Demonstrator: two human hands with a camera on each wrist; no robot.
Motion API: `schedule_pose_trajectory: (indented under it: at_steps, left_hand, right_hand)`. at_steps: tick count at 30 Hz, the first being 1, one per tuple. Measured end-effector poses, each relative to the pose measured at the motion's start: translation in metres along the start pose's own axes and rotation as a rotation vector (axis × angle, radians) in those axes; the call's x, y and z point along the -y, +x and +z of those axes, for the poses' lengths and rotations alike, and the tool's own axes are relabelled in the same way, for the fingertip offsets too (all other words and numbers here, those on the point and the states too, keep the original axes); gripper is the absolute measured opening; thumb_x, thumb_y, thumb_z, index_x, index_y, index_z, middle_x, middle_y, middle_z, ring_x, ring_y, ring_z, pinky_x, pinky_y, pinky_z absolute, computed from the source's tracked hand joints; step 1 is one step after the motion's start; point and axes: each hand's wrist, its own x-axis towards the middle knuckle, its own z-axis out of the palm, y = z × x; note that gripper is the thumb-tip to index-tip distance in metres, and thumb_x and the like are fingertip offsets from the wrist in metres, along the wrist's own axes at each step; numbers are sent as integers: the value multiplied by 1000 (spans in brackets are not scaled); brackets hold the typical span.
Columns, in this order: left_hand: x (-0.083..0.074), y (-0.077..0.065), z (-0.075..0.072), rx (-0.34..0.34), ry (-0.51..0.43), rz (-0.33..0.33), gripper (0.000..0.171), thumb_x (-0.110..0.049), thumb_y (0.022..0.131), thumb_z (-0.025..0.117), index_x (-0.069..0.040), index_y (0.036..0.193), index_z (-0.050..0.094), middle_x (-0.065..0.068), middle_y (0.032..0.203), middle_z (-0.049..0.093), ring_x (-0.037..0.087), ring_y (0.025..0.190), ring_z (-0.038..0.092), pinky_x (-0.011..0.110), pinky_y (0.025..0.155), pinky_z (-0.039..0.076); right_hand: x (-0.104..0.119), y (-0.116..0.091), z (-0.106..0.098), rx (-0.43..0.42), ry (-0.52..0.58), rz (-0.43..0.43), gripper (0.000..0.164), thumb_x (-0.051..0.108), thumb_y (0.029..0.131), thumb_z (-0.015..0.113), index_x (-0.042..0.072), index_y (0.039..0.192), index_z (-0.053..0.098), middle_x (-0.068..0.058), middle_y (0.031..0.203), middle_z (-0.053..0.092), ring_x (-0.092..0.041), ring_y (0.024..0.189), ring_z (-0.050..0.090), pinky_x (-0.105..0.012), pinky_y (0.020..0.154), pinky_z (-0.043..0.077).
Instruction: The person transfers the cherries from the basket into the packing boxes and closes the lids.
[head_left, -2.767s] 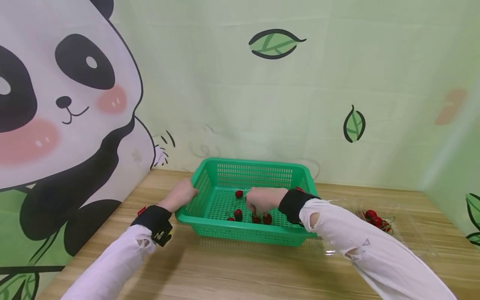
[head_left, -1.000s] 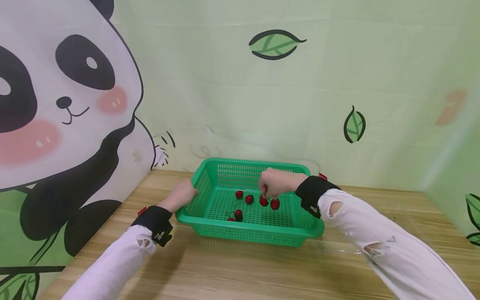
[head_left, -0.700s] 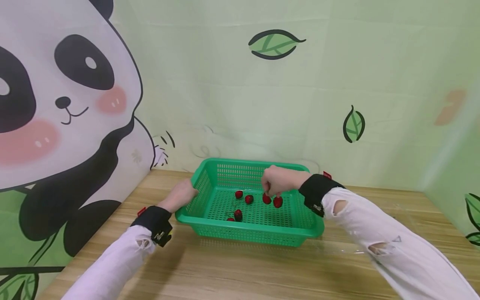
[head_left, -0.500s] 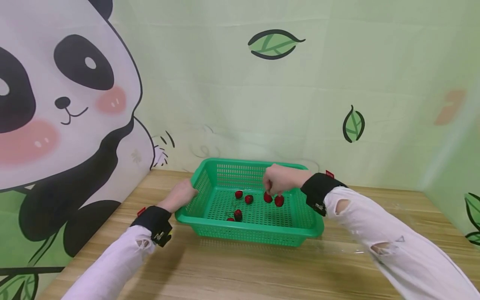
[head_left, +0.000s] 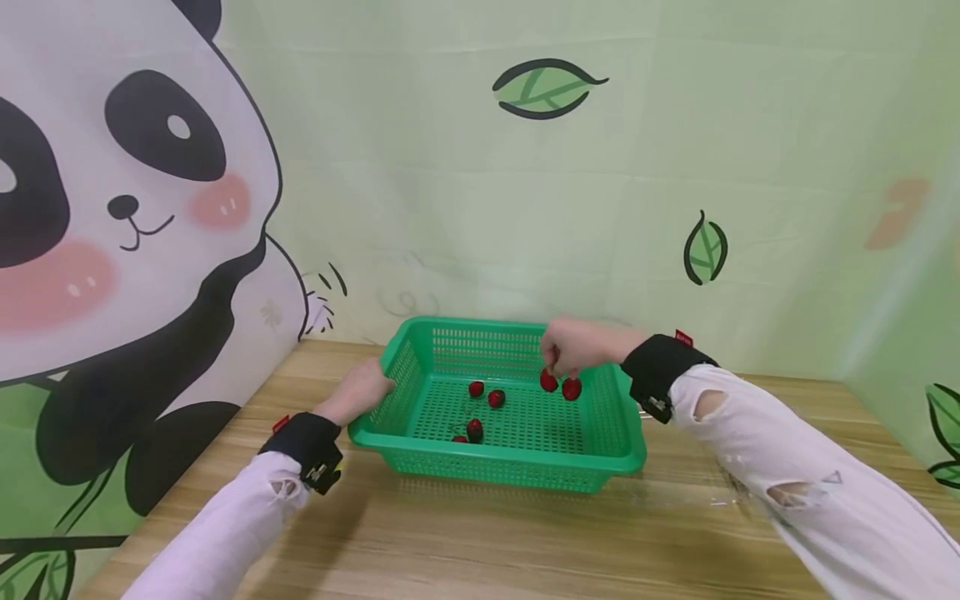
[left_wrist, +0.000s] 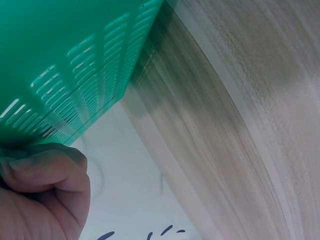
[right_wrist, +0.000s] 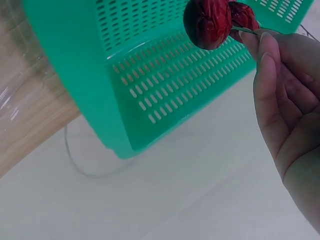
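On the table, a green perforated plastic basket [head_left: 495, 457] fills the middle of the head view. My left hand [head_left: 362, 390] grips its left rim, and the left wrist view shows the curled fingers [left_wrist: 50, 170] there. With thumb and fingertips, my right hand [head_left: 588, 342] pinches the green stems of two dark red cherries [head_left: 572, 388], which hang over the basket's right part. Up close in the right wrist view, one cherry [right_wrist: 207, 25] has wrinkled-looking, shiny skin. Several more cherries [head_left: 497, 399] lie on the basket floor, left of the middle.
Clear plastic [head_left: 716, 500] lies on the wooden table [head_left: 450, 542] right of the basket, largely covered by my right sleeve [head_left: 795, 467]. A pale green printed backdrop [head_left: 450, 208] stands close behind the basket, with a panda side [head_left: 172, 275] at left.
My right hand has risen from the basket's front and moved right and back, lifting two cherries by their stems. My left hand stays on the rim. The cherries at far right are now hidden.
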Motion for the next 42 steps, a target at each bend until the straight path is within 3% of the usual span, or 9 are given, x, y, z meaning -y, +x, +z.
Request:
schedule_pose_trajectory:
  at_steps: [5,12,26,42]
  left_hand:
    - [0,-2,-1,0,3,7,13,-2,89,54,-4,77,50,6,73,47,19,63,50,29,58,46]
    - [-1,-3,0,-2,10,5,10,-3,91,55,1,82,52,8,75,48,21,66,52,32,61,50]
    - [1,-1,1,-10,16,15,12,-3,89,55,-2,78,51,7,74,48,20,65,51,30,59,46]
    - [-1,-2,-1,-8,4,25,16,-2,89,54,-5,75,48,6,72,47,19,63,50,28,57,44]
  right_hand:
    - [-5,-5,-4,-28,26,-13,13,-10,88,62,-3,84,72,-12,85,71,-18,62,64,-29,67,54]
    - [-14,-14,-8,-69,16,-35,13,-11,85,63,-3,80,71,-10,78,71,-10,57,58,-24,61,50]
    - [-24,-39,-19,-145,46,-43,14,-9,84,65,0,73,65,-8,70,65,-8,58,52,-25,60,49]
    - [-56,-64,-25,-194,37,34,13,-5,87,67,1,76,68,-6,71,65,-11,59,52,-27,61,48]
